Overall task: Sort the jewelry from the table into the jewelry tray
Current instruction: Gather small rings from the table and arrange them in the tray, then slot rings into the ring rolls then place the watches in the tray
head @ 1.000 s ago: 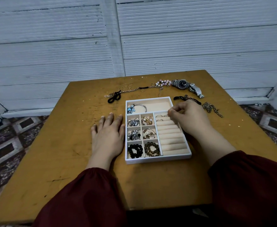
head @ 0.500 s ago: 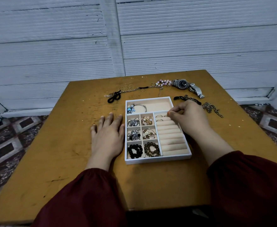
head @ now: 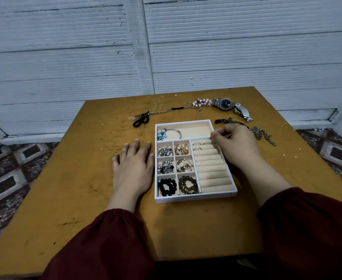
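Resting flat on the table [head: 75,178], the left hand [head: 132,166] has its fingers spread and holds nothing, just left of the jewelry tray [head: 196,198]. Beyond its fingertips lie a black cord [head: 141,121], loose rings [head: 158,107] and a thin chain [head: 166,112], all unsorted. Between the hands, the tray's six small compartments [head: 183,165] are filled, a bangle [head: 169,133] sits in the long far one, and a few rings [head: 201,143] stand in the ring rolls [head: 210,170]. The right hand [head: 234,144] curls over the rolls' far corner, fingertips drawn together; whether it pinches a ring I cannot tell. Beyond it wait a pink bead bracelet [head: 202,102] and a wristwatch [head: 224,104], and to its right a dark chain [head: 263,135]. I judge the sorting roughly half done.
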`<state>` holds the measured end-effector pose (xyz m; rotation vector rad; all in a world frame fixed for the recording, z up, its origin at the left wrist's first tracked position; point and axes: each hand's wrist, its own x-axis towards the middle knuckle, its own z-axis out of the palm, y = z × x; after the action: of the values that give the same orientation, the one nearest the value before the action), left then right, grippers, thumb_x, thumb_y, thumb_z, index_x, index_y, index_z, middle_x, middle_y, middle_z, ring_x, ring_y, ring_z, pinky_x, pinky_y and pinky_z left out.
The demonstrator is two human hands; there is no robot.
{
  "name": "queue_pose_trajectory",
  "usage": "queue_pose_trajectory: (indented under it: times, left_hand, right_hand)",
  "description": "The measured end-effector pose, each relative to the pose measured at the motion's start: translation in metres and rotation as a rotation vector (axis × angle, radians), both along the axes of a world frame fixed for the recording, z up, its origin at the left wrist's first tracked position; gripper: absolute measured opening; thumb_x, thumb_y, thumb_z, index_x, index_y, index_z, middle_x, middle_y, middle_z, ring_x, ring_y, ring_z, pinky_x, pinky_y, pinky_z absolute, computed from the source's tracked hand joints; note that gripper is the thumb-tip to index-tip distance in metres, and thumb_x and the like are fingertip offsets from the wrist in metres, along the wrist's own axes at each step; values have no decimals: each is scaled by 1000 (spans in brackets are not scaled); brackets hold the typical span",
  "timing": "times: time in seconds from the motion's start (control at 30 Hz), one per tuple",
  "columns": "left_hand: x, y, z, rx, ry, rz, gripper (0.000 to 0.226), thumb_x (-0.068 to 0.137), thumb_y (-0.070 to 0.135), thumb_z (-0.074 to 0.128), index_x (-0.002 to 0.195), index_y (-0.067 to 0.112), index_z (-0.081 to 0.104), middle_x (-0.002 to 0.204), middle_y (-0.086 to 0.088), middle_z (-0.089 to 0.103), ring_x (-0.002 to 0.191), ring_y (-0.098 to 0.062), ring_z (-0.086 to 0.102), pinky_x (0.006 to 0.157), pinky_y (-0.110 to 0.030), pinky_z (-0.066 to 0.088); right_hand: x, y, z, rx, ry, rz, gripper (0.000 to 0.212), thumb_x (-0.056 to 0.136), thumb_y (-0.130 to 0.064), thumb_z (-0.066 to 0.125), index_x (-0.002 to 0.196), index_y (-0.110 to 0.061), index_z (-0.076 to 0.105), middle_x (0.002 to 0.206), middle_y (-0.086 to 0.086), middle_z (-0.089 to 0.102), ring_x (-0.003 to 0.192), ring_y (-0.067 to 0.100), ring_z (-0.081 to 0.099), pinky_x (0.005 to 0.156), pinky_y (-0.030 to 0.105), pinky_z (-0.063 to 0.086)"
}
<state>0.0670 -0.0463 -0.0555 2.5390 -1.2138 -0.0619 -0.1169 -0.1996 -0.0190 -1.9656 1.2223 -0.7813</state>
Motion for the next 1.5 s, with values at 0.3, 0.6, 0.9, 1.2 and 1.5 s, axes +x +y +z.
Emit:
queue_pose_trajectory:
  times: [0.3,0.6,0.9,1.2,1.5]
  left_hand:
    - [-1,0,2,-84,42,32,45,100,42,33,143,31,37,155,2,27,144,-21,15,117,-42,4]
    - [22,-1,0,-496,409,126,22,91,24,55,111,19,64,113,-3,63,109,-20,56,99,-41,44]
    - [63,-21,4,-652,355,181,19,86,18,56,102,24,65,101,-3,65,96,-20,61,89,-41,50]
    - [99,-42,1,-645,277,234,19,86,18,54,101,22,65,98,-2,65,96,-23,59,86,-39,49]
    - [117,-52,-1,-635,243,223,18,86,20,53,100,22,65,97,0,66,97,-21,59,86,-40,49]
  right_hand:
    - [17,17,16,-171,-44,55,12,88,-30,60,82,-23,69,73,-3,64,63,7,59,69,35,50]
    - [64,38,26,-439,215,279,17,91,-36,54,103,-31,64,103,-10,60,103,15,48,85,31,30]
    - [131,28,21,-551,370,345,18,92,-37,52,106,-33,63,109,-5,60,111,23,47,89,35,30]
    - [184,-3,17,-610,628,334,22,94,-31,53,112,-36,65,119,1,63,115,28,46,92,37,32]
    - [200,-14,11,-542,730,390,21,85,-45,63,101,-33,65,118,-1,62,117,27,47,98,39,33]
